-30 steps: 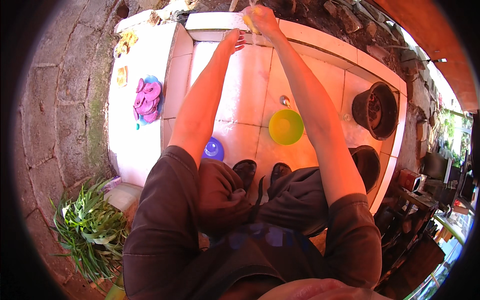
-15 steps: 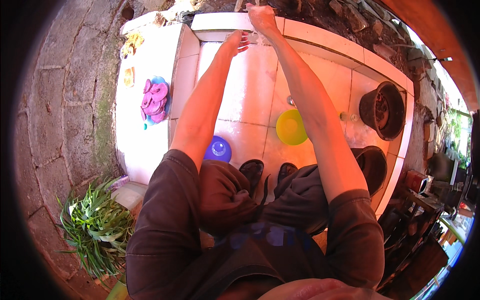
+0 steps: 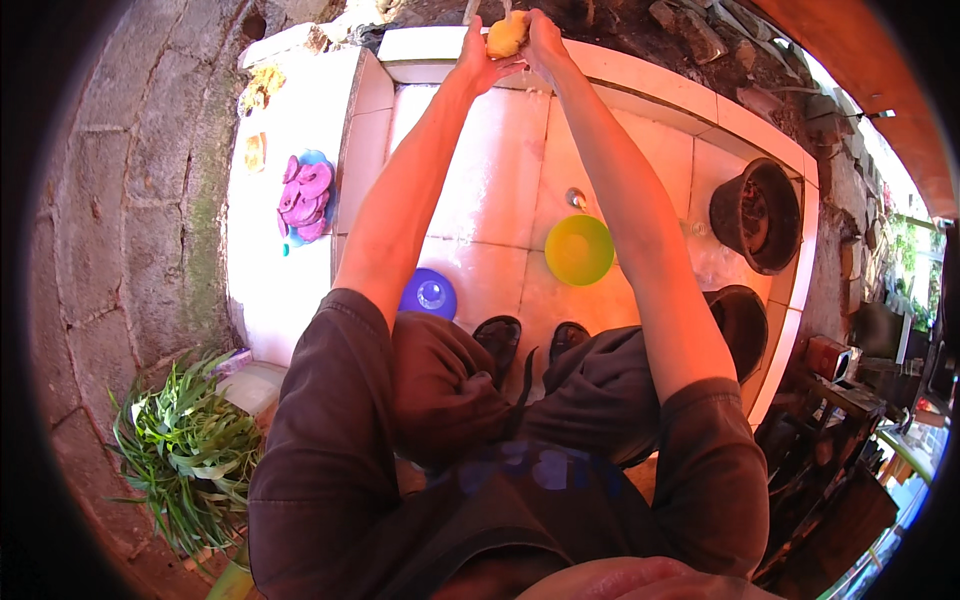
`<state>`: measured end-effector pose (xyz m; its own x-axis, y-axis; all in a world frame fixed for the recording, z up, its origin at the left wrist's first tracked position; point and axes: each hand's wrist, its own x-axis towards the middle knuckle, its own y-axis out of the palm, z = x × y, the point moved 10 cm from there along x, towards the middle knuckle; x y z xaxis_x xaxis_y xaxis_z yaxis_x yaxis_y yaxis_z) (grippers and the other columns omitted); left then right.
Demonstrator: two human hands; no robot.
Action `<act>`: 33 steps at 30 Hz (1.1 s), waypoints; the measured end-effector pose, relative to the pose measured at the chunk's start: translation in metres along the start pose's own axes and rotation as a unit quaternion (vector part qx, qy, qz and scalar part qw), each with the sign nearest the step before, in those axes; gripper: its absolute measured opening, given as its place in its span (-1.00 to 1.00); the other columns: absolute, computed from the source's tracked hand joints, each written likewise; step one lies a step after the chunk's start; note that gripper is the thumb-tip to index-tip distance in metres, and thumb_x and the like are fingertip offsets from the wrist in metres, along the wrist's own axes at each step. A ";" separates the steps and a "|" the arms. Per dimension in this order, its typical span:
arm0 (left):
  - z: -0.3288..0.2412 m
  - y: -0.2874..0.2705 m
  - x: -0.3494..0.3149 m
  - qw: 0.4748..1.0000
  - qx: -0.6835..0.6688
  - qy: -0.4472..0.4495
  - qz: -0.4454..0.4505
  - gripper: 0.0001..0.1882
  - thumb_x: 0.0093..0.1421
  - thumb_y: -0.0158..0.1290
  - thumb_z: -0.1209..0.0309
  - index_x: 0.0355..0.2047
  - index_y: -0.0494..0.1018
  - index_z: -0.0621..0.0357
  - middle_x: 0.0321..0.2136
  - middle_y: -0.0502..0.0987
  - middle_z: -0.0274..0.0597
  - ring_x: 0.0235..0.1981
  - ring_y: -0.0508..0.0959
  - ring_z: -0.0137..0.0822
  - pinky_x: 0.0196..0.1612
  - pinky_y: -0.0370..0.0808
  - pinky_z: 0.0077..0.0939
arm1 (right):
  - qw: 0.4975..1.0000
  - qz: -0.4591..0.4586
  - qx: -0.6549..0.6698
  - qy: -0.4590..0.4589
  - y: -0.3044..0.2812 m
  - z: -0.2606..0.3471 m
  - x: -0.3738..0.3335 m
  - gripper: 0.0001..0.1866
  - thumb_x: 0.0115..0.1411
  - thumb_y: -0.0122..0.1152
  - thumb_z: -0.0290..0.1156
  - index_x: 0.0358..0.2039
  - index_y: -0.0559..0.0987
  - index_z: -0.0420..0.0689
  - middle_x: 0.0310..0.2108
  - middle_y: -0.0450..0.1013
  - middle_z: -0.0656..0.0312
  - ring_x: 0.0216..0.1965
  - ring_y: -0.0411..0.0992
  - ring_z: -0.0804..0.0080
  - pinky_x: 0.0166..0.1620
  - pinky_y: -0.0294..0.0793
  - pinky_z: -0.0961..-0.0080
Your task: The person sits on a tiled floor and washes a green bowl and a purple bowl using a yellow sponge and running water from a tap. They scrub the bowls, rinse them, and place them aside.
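Both arms stretch out to the far edge of a tiled basin. A rounded yellow lump, too small to name surely, sits between my two hands. My left hand cups it from the left and below, its thumb up and its fingers reaching under. From the other side, my right hand closes on the lump with its fingertips. Part of the lump is hidden behind the fingers.
Purple slices lie on a blue plate on the white ledge at the left. Yellow-green bowl, blue bowl and two dark buckets stand in the basin. Long green leaves are at the lower left.
The yellow lump has come into view between my hands. My right hand has lowered slightly, and the left has risen to meet it. The view has shifted a little.
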<state>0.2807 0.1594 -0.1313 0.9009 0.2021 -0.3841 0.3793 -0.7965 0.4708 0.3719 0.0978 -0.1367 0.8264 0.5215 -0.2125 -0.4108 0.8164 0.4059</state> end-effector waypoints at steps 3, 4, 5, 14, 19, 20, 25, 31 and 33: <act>-0.010 0.019 0.005 0.996 -0.042 0.049 0.056 -0.34 0.47 -0.24 -0.12 0.26 0.27 0.18 0.14 0.44 0.03 0.08 0.53 -0.05 0.23 0.47 -0.02 | 0.973 0.064 -0.198 -0.102 0.008 0.025 -0.017 -0.47 0.32 0.12 -0.18 0.20 0.49 -0.25 0.05 0.51 -0.09 0.01 0.55 0.15 0.01 0.58 0.29; -0.013 0.019 0.006 0.995 -0.039 0.074 0.050 -0.39 0.46 -0.17 -0.08 0.23 0.31 0.18 0.13 0.45 0.00 0.07 0.54 -0.09 0.20 0.49 -0.05 | 0.933 0.053 -0.313 -0.172 0.006 0.036 -0.024 -0.42 0.30 0.12 -0.14 0.22 0.47 -0.25 0.04 0.53 -0.13 -0.02 0.57 0.08 0.06 0.57 0.22; -0.014 0.016 0.008 0.996 -0.031 0.084 0.024 -0.44 0.45 -0.10 -0.03 0.20 0.35 0.17 0.12 0.47 -0.03 0.06 0.54 -0.12 0.18 0.52 -0.07 | 0.881 0.026 -0.426 -0.203 0.001 0.041 -0.027 -0.38 0.28 0.11 -0.11 0.24 0.45 -0.25 0.03 0.55 -0.18 -0.05 0.60 0.00 0.11 0.56 0.15; -0.032 -0.002 0.012 0.994 0.001 0.104 -0.032 -0.74 0.37 0.03 0.34 -0.07 0.44 0.30 -0.25 0.62 -0.04 -0.41 0.57 -0.29 -0.49 0.51 -0.52 | 0.882 -0.014 -0.447 -0.147 -0.060 0.051 -0.040 -0.55 0.29 0.31 -0.12 0.02 0.65 -0.21 -0.13 0.64 0.05 -0.11 0.57 0.35 -0.08 0.55 0.43; -0.031 0.004 0.018 0.991 -0.020 0.130 -0.033 -0.77 0.38 0.01 0.33 -0.15 0.48 0.28 -0.35 0.60 -0.06 -0.46 0.53 -0.34 -0.57 0.43 -0.56 | 0.864 -0.014 -0.494 -0.097 -0.079 0.043 -0.041 -0.64 0.29 0.30 -0.18 -0.06 0.69 -0.19 -0.26 0.63 0.15 -0.28 0.56 0.43 -0.28 0.55 0.47; -0.029 0.005 0.019 0.991 -0.025 0.124 -0.043 -0.76 0.38 0.01 0.32 -0.17 0.49 0.27 -0.37 0.59 -0.07 -0.48 0.52 -0.35 -0.59 0.41 -0.57 | 0.866 -0.028 -0.494 -0.065 -0.087 0.038 -0.040 -0.66 0.29 0.30 -0.20 -0.07 0.69 -0.18 -0.28 0.62 0.17 -0.31 0.55 0.45 -0.32 0.55 0.47; -0.032 0.015 0.024 0.986 0.086 0.124 -0.068 -0.66 0.40 0.03 0.11 -0.24 0.52 0.17 -0.46 0.57 -0.17 -0.58 0.50 -0.39 -0.65 0.36 -0.53 | 0.861 0.012 -0.504 -0.068 -0.083 0.035 -0.042 -0.71 0.30 0.17 -0.32 -0.07 0.70 -0.15 -0.25 0.60 0.21 -0.29 0.57 0.44 -0.31 0.60 0.45; -0.031 -0.005 0.037 0.962 0.123 0.149 -0.190 -0.46 0.40 -0.03 -0.05 -0.21 0.57 0.27 -0.48 0.59 -0.08 -0.63 0.55 -0.31 -0.68 0.40 -0.45 | 0.863 -0.005 -0.504 -0.040 -0.090 0.034 -0.046 -0.69 0.34 0.16 -0.27 -0.01 0.67 -0.14 -0.18 0.61 0.20 -0.19 0.61 0.43 -0.23 0.62 0.47; -0.030 -0.011 0.043 0.957 0.121 0.146 -0.220 -0.38 0.42 -0.11 -0.11 -0.15 0.56 0.30 -0.41 0.60 -0.03 -0.60 0.57 -0.28 -0.66 0.42 -0.42 | 0.868 0.008 -0.494 -0.042 -0.090 0.033 -0.047 -0.67 0.35 0.16 -0.24 0.01 0.66 -0.13 -0.17 0.61 0.20 -0.19 0.61 0.43 -0.21 0.61 0.45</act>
<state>0.3217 0.1942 -0.1292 0.6993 0.6707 -0.2473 0.7072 -0.6995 0.1028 0.3826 -0.0087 -0.1336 0.8259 0.5481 -0.1324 -0.5180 0.6449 -0.5620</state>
